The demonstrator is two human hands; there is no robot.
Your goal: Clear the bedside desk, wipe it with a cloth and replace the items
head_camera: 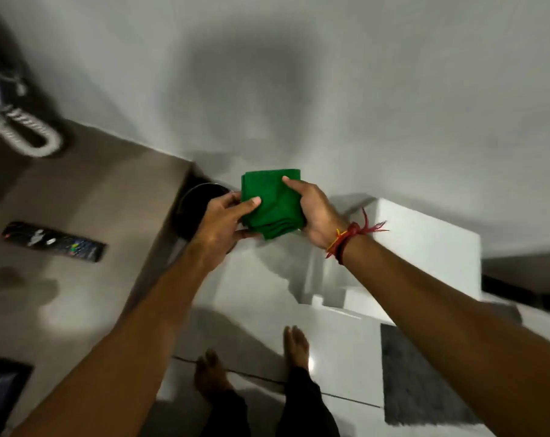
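A folded green cloth [272,201] is held up in front of me, to the right of the desk, by both hands. My left hand [221,223] pinches its left edge with the thumb on top. My right hand [314,212] grips its right side; a red thread band is tied around that wrist. The brown bedside desk [87,200] fills the left of the view. On it lie a black remote control [54,241] and, at the far back, a blurred white coiled cord [27,134].
A dark round bin [196,200] stands between the desk's right end and the wall. A white low ledge [425,247] sits at the right. A dark flat object [2,386] lies at the desk's near left edge. A grey mat [418,380] and my bare feet are on the white floor.
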